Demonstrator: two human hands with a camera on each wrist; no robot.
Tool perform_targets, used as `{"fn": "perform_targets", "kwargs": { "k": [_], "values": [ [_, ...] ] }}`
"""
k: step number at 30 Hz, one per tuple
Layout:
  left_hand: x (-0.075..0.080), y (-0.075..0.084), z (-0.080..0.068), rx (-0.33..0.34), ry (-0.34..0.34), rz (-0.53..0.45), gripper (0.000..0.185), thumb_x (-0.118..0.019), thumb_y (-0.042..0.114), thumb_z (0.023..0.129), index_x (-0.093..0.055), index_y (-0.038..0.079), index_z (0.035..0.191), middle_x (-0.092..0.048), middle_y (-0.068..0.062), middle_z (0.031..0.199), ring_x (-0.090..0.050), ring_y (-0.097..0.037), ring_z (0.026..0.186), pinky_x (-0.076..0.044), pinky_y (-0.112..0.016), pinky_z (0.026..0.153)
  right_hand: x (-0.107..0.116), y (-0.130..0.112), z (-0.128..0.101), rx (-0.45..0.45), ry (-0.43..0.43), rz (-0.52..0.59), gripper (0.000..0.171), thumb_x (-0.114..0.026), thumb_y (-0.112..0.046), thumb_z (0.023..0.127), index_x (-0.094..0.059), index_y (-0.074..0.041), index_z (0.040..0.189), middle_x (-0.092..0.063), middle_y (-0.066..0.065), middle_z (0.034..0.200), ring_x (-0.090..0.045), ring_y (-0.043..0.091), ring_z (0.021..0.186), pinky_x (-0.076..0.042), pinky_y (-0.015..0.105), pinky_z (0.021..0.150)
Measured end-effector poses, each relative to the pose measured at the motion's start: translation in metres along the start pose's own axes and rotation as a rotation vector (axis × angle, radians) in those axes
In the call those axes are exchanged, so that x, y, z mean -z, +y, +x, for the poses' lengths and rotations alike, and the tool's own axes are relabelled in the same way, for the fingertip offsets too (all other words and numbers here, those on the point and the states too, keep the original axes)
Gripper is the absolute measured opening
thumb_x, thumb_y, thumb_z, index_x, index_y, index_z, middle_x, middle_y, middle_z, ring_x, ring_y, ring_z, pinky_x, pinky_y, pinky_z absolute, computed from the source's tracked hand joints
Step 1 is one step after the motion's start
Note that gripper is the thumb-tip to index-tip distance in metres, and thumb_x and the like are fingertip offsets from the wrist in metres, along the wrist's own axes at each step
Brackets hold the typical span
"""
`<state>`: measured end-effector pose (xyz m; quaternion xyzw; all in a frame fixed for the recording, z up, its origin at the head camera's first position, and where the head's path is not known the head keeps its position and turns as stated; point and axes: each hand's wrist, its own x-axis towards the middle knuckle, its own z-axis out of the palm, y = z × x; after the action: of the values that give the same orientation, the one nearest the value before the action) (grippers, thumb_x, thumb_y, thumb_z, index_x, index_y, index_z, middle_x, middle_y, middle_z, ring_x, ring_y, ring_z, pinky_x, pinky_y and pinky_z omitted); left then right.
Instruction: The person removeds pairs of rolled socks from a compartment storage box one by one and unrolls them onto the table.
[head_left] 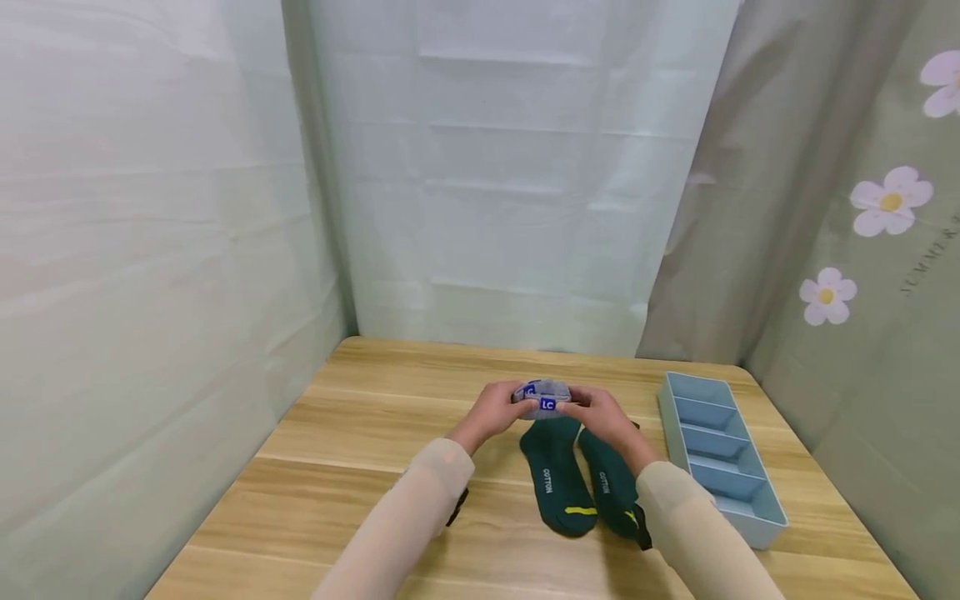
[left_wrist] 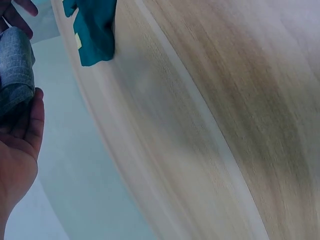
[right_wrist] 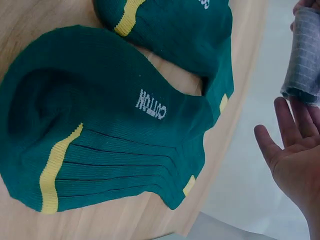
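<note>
Above the table, a grey sock bundle [head_left: 553,389] with blue "LC" labels is held between both hands. My left hand [head_left: 495,408] grips its left end, thumb in front and fingers behind. At the right end, my right hand [head_left: 606,414] pinches it the same way. In the right wrist view the bundle [right_wrist: 303,57] looks rolled, with a faint checked pattern, and the fingers [right_wrist: 287,122] reach up to its lower end. Just below the hands lie two dark green socks, one on the left [head_left: 557,475] and one partly behind the right forearm [head_left: 609,483], both marked "COTTON" with yellow stripes.
A light blue divided organizer box [head_left: 677,437] stands on the right of the wooden table [head_left: 360,454]. Pale curtains [head_left: 510,208] hang behind and at both sides, the right one printed with flowers. Dark wrist straps show by both sleeves.
</note>
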<state>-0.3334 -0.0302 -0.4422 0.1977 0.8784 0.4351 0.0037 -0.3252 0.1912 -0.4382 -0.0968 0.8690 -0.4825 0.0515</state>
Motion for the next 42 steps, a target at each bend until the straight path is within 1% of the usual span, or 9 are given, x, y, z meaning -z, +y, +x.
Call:
{"fn": "perform_targets", "kwargs": {
  "k": [4,9,11,17,22,27,33,37,42],
  "values": [
    [0.002,0.000,-0.003,0.002,-0.014,-0.007,0.025,-0.064,0.031,0.098,-0.070,0.010,0.111,-0.068,0.003,0.093,-0.061,-0.012,0.078,-0.053,-0.026,0.070,0.000,-0.001,-0.001,0.009,-0.027,0.005,0.054,-0.063,-0.033,0.099,-0.051,-0.005,0.143,-0.060,0.015,0.132,-0.056,0.034,0.120,-0.041,0.056,0.105],
    [0.008,-0.002,-0.005,0.012,-0.049,0.025,0.025,-0.065,0.034,0.098,-0.070,0.013,0.110,-0.067,0.003,0.093,-0.058,-0.014,0.080,-0.050,-0.028,0.072,0.001,-0.005,-0.001,0.024,-0.108,0.018,0.070,-0.064,-0.028,0.098,-0.029,-0.011,0.157,-0.038,0.022,0.153,-0.042,0.044,0.135,-0.036,0.060,0.107],
    [0.010,-0.004,-0.007,0.018,-0.068,0.031,0.026,-0.065,0.034,0.097,-0.070,0.013,0.111,-0.066,0.004,0.094,-0.058,-0.014,0.081,-0.050,-0.028,0.074,0.000,-0.007,0.000,0.023,-0.131,0.014,0.073,-0.067,-0.027,0.096,-0.028,-0.013,0.157,-0.035,0.021,0.155,-0.039,0.044,0.137,-0.034,0.060,0.108],
    [0.017,-0.007,-0.013,0.022,-0.092,0.015,0.025,-0.065,0.033,0.097,-0.071,0.014,0.112,-0.067,0.004,0.094,-0.058,-0.015,0.082,-0.049,-0.031,0.076,-0.008,-0.012,0.002,0.038,-0.139,-0.045,0.057,-0.073,-0.027,0.092,-0.054,-0.008,0.141,-0.059,0.013,0.130,-0.055,0.034,0.116,-0.044,0.054,0.102],
    [0.022,-0.011,-0.018,0.013,-0.089,-0.013,0.029,-0.064,0.035,0.098,-0.069,0.014,0.117,-0.067,0.003,0.098,-0.059,-0.015,0.084,-0.051,-0.033,0.079,-0.014,-0.016,0.002,0.025,-0.120,-0.065,0.045,-0.074,-0.027,0.091,-0.063,-0.010,0.131,-0.065,0.005,0.111,-0.060,0.023,0.098,-0.051,0.047,0.093],
    [0.028,-0.015,-0.023,0.039,-0.085,-0.067,0.046,-0.068,0.037,0.094,-0.061,0.012,0.133,-0.066,-0.002,0.111,-0.061,-0.019,0.095,-0.053,-0.037,0.086,-0.019,-0.021,0.003,0.022,-0.125,-0.058,0.043,-0.073,-0.028,0.092,-0.062,-0.010,0.130,-0.064,0.005,0.112,-0.059,0.023,0.099,-0.053,0.044,0.089],
    [0.036,-0.018,-0.029,0.097,-0.136,-0.188,0.072,-0.072,0.035,0.091,-0.041,0.011,0.151,-0.056,-0.012,0.133,-0.057,-0.029,0.118,-0.048,-0.047,0.099,-0.025,-0.025,0.002,0.015,-0.147,0.001,0.043,-0.071,-0.021,0.093,-0.060,-0.008,0.132,-0.063,0.008,0.114,-0.061,0.025,0.099,-0.055,0.042,0.088],
    [0.041,-0.022,-0.031,0.085,-0.133,-0.252,0.059,-0.071,0.031,0.092,-0.050,0.011,0.144,-0.061,-0.009,0.126,-0.059,-0.025,0.110,-0.049,-0.046,0.098,-0.031,-0.031,0.002,0.041,-0.159,0.005,0.041,-0.071,-0.021,0.094,-0.060,-0.008,0.132,-0.064,0.009,0.114,-0.061,0.025,0.099,-0.053,0.045,0.091],
    [0.046,-0.024,-0.035,0.037,-0.108,-0.216,0.040,-0.070,0.025,0.094,-0.063,0.008,0.129,-0.067,-0.005,0.110,-0.062,-0.018,0.095,-0.053,-0.043,0.088,-0.039,-0.032,0.004,0.081,-0.160,-0.003,0.040,-0.071,-0.020,0.093,-0.062,-0.007,0.130,-0.064,0.006,0.110,-0.061,0.023,0.095,-0.054,0.044,0.089]
  ]
}}
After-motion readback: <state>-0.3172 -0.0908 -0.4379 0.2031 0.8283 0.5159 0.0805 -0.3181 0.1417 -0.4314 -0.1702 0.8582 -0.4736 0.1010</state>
